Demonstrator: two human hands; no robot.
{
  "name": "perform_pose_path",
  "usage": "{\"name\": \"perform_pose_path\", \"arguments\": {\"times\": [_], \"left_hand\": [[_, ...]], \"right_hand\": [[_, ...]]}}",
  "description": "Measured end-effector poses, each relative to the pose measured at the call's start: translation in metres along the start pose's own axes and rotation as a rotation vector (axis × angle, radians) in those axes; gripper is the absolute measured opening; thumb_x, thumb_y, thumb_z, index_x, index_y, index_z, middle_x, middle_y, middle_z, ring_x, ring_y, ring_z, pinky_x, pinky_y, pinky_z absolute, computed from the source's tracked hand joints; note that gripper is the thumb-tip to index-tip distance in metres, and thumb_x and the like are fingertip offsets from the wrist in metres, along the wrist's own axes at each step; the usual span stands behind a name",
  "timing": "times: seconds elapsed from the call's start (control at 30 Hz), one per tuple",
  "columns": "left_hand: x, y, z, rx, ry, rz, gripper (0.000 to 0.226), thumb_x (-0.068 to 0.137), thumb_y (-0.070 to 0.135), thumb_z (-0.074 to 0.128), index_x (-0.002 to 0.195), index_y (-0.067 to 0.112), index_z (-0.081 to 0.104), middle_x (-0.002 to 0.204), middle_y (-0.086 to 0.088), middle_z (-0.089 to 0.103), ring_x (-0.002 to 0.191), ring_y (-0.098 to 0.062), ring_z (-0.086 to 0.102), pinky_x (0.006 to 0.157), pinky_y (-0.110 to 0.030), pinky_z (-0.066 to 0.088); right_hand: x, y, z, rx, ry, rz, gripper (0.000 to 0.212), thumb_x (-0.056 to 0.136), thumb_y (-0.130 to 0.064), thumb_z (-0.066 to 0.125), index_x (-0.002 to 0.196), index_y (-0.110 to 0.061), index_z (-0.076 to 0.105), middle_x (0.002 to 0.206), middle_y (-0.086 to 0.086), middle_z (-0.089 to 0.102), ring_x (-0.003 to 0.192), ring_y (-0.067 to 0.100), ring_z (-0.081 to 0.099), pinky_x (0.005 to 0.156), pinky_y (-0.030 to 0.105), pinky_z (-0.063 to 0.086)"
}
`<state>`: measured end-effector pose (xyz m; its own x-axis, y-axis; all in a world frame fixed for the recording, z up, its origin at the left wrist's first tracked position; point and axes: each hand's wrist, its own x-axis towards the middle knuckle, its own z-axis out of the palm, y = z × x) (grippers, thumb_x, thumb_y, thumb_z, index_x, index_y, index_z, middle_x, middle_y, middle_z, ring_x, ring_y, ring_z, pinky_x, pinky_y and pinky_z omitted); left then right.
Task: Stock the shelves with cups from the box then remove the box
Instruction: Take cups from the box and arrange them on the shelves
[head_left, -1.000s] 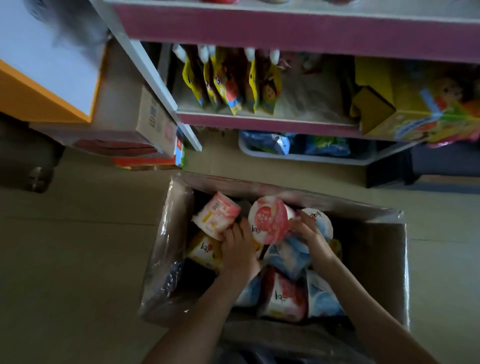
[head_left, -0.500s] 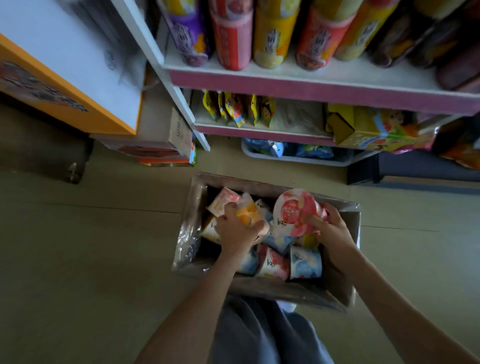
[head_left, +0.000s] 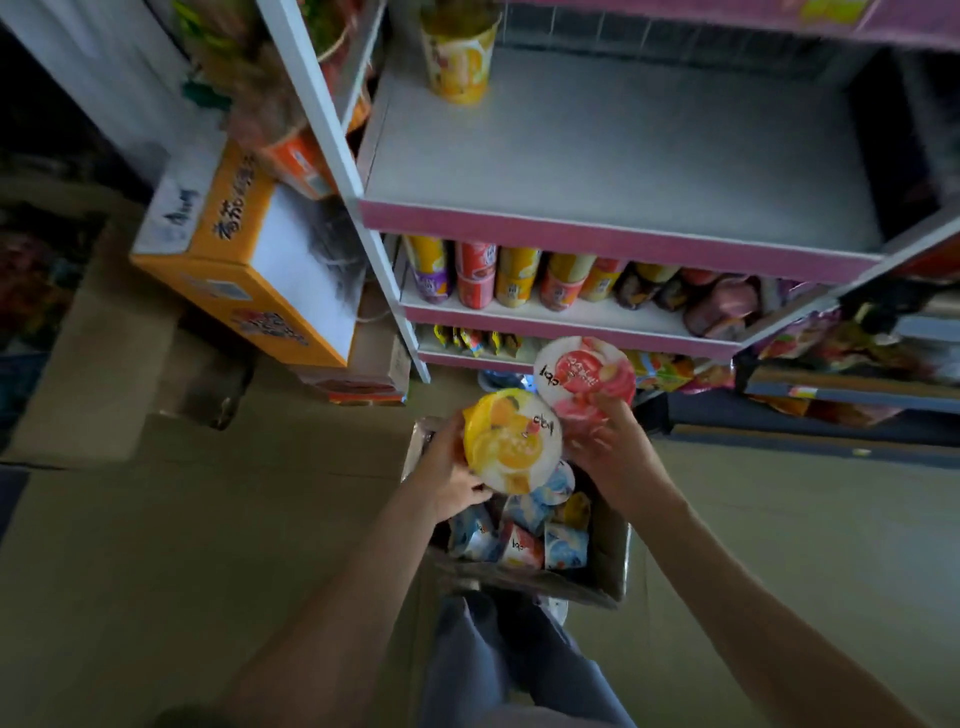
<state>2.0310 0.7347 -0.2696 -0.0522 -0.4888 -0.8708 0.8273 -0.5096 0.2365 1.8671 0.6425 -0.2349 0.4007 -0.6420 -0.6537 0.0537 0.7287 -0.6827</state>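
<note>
My left hand (head_left: 448, 470) grips a yellow-lidded cup (head_left: 511, 440), lifted above the cardboard box (head_left: 605, 569) on the floor. My right hand (head_left: 610, 451) holds a pink-lidded cup (head_left: 584, 375) just right of it and a little higher. Several more cups (head_left: 522, 535) with blue, pink and yellow labels lie jumbled in the box. The wide grey shelf (head_left: 623, 150) with a pink front edge is bare except for one yellow cup (head_left: 460, 62) at its back left.
The shelf below holds a row of cups and cans (head_left: 519, 280). Lower shelves carry snack packets (head_left: 475, 340). An orange-and-white carton (head_left: 249, 249) leans left of the white shelf post (head_left: 332, 150), with flat cardboard (head_left: 98, 358) beside it on the floor.
Both hands have lifted out of the box, each with a cup. My view has risen from the lower shelves to the bare grey shelf.
</note>
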Motion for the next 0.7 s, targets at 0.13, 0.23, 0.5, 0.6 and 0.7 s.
{"name": "perform_pose_path", "arguments": {"times": [0.13,0.23,0.5,0.6,0.7], "left_hand": [[-0.023,0.022,0.031,-0.047,-0.042,0.13,0.055,0.086,0.049,0.044,0.122,0.009,0.057,0.111,-0.012,0.065,0.112,-0.031,0.057,0.088,-0.038,0.046],[-0.033,0.042,0.042,-0.036,-0.061,0.169,0.069,0.086,0.069,0.036,0.109,0.011,0.068,0.114,-0.015,0.066,0.108,-0.033,0.059,0.091,-0.045,0.045],[-0.07,0.055,0.07,0.02,-0.329,0.409,0.079,0.063,0.056,0.077,0.128,0.015,0.057,0.13,-0.015,0.058,0.117,-0.033,0.057,0.094,-0.05,0.046],[-0.082,0.052,0.088,0.053,-0.257,0.5,0.094,0.054,0.027,0.088,0.136,0.013,0.044,0.128,-0.014,0.059,0.116,-0.033,0.057,0.088,-0.05,0.05],[-0.089,0.069,0.105,0.057,-0.083,0.585,0.057,0.072,0.019,0.072,0.124,0.017,0.051,0.118,-0.012,0.064,0.109,-0.033,0.06,0.074,-0.047,0.057]], "right_hand": [[-0.011,-0.018,0.024,0.076,-0.038,0.001,0.033,0.087,-0.046,0.056,0.096,-0.017,0.069,0.088,0.008,0.066,0.083,0.023,0.064,0.076,0.037,0.051],[-0.014,-0.03,0.036,0.16,0.0,0.011,0.036,0.09,-0.044,0.053,0.075,-0.02,0.076,0.088,0.01,0.067,0.086,0.024,0.064,0.082,0.043,0.05],[-0.014,-0.083,0.042,0.183,-0.149,-0.022,0.042,0.094,-0.047,0.043,0.113,-0.015,0.064,0.116,0.014,0.066,0.112,0.032,0.059,0.101,0.053,0.042],[-0.008,-0.111,0.039,0.081,-0.268,-0.003,0.057,0.091,-0.053,0.045,0.128,-0.012,0.057,0.127,0.018,0.06,0.121,0.037,0.053,0.104,0.058,0.037],[0.003,-0.143,0.042,-0.032,-0.38,0.002,0.06,0.089,-0.056,0.047,0.128,-0.011,0.056,0.126,0.018,0.06,0.12,0.037,0.054,0.106,0.058,0.035]]}}
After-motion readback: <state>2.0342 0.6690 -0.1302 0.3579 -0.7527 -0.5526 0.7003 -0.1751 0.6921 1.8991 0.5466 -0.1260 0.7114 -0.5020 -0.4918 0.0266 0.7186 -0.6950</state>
